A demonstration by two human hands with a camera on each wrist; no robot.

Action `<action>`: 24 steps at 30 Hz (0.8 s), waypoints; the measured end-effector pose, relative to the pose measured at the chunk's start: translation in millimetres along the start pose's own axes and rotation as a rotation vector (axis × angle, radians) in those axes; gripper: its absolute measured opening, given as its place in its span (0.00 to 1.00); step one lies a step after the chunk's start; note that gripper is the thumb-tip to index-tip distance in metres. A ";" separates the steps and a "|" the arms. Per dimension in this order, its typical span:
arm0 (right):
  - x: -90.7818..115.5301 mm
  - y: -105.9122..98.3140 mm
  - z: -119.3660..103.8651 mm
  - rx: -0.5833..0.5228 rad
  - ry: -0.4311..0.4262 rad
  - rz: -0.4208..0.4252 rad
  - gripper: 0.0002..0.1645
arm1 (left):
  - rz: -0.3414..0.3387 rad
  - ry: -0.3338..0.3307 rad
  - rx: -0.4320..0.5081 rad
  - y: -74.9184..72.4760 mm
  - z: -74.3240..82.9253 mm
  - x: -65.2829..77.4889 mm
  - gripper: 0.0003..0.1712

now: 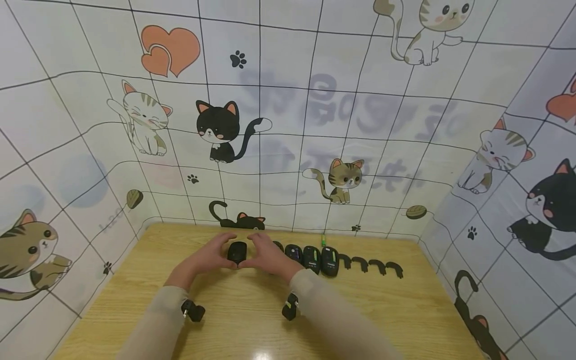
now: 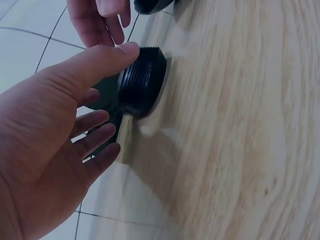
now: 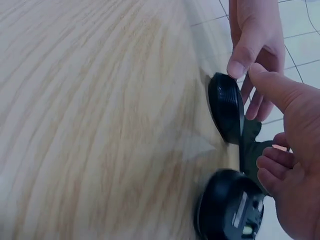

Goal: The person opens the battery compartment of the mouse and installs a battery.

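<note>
On the wooden table, a black computer mouse (image 1: 237, 252) lies between my two hands. Its ribbed side shows in the left wrist view, where my left thumb tip overlaps its edge. My left hand (image 1: 209, 256) curves loosely along its left, fingers spread apart from it. From the right, my right hand (image 1: 272, 257) arches the same way, with its thumb close to the left thumb at the mouse's near end. Whether either thumb touches the mouse, I cannot tell. Another black mouse (image 3: 231, 207) lies beside my right hand, showing a pale label.
Several more black mice (image 1: 311, 259) stand in a row right of my hands, partly behind the right one. Further right are several curved black pieces (image 1: 377, 266). A small green cylinder (image 1: 323, 240) sits behind the row. A cat-print cloth (image 1: 288, 150) rises at the table's back edge.
</note>
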State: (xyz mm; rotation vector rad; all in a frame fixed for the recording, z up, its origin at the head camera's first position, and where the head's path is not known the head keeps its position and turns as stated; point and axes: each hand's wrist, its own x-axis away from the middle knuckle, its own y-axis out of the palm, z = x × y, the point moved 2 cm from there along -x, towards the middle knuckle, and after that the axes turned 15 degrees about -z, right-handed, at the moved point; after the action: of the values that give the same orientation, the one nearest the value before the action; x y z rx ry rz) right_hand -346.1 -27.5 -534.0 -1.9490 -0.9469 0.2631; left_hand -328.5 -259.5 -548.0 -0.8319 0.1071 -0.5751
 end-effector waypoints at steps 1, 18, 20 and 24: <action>-2.6 1.9 -1.7 -0.013 0.002 -0.004 0.59 | 0.000 0.001 0.004 -0.1 -2.2 0.5 0.59; -31.6 17.5 -18.1 -0.028 0.079 -0.057 0.51 | -0.045 0.017 0.123 1.5 -14.5 3.4 0.56; -33.1 16.9 -19.4 -0.034 0.058 -0.054 0.46 | -0.049 0.021 0.126 2.1 -16.2 2.6 0.55; -34.7 15.4 -19.9 -0.029 -0.009 -0.044 0.33 | -0.055 0.036 0.138 3.1 -19.2 0.7 0.52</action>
State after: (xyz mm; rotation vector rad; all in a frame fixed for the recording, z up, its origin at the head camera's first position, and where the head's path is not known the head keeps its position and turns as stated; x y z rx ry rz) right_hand -351.4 -69.3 -542.0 -1.9528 -1.0037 0.2344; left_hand -332.5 -271.1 -563.1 -0.6924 0.0770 -0.6418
